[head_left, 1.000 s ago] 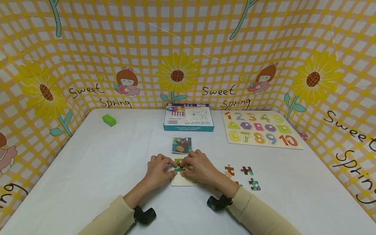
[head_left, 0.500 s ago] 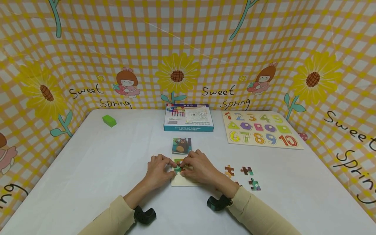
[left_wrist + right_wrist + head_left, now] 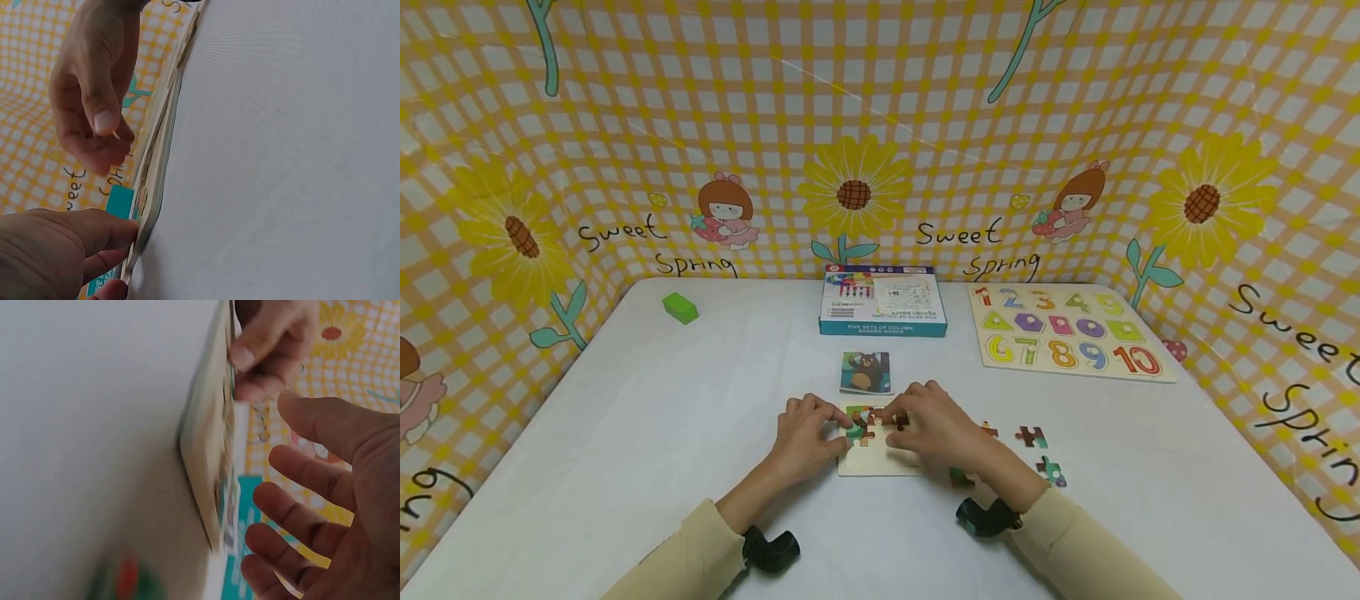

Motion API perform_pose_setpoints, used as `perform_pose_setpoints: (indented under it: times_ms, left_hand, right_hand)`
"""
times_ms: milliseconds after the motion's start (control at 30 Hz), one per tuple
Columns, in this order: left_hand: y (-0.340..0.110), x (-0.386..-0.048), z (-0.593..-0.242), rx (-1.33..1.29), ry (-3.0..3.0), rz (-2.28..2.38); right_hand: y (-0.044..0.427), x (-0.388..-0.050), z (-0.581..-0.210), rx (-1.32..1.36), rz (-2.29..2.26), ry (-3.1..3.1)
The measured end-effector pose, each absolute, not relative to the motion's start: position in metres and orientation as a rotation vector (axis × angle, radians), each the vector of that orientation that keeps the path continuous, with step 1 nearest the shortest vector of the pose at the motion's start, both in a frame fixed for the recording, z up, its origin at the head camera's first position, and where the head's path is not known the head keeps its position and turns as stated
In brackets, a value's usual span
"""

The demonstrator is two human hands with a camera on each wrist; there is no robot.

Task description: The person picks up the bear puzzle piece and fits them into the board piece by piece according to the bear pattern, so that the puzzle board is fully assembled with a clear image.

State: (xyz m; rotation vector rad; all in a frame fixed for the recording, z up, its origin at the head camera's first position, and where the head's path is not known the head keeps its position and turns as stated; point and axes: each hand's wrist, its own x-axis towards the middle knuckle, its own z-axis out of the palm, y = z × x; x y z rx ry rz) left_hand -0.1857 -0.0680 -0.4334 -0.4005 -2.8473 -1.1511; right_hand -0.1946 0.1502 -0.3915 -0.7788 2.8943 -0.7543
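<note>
Cream puzzle board (image 3: 872,463) is touched by the slightly parted left hand (image 3: 807,433); its pieces (image 3: 855,432) could be dislodged if brushed by the wide, empty right hand (image 3: 932,425).

Head cam: high, facing forward and down, tabletop (image 3: 647,433) at middle distance. Wrist cams: close in, low, nearly level with it, rolled sideways in opposite senses; both share the puzzle board (image 3: 871,464), left hand (image 3: 56,250), right hand (image 3: 362,494) and teal-sided box (image 3: 883,327) beyond
</note>
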Motion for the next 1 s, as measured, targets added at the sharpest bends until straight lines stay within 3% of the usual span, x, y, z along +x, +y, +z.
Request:
perform_pose_setpoints:
  times_ms: [533,1000]
  left_hand:
    - [-0.068,-0.185,-0.433,-0.394,-2.850,-1.160]
    - [-0.068,-0.185,-0.432,-0.390,-2.852,-1.155]
  right_hand:
    - [0.242,-0.186,-0.388,-0.546,-0.684,3.002]
    - [0.272,-0.177,-0.397,-0.530,-0.586,3.076]
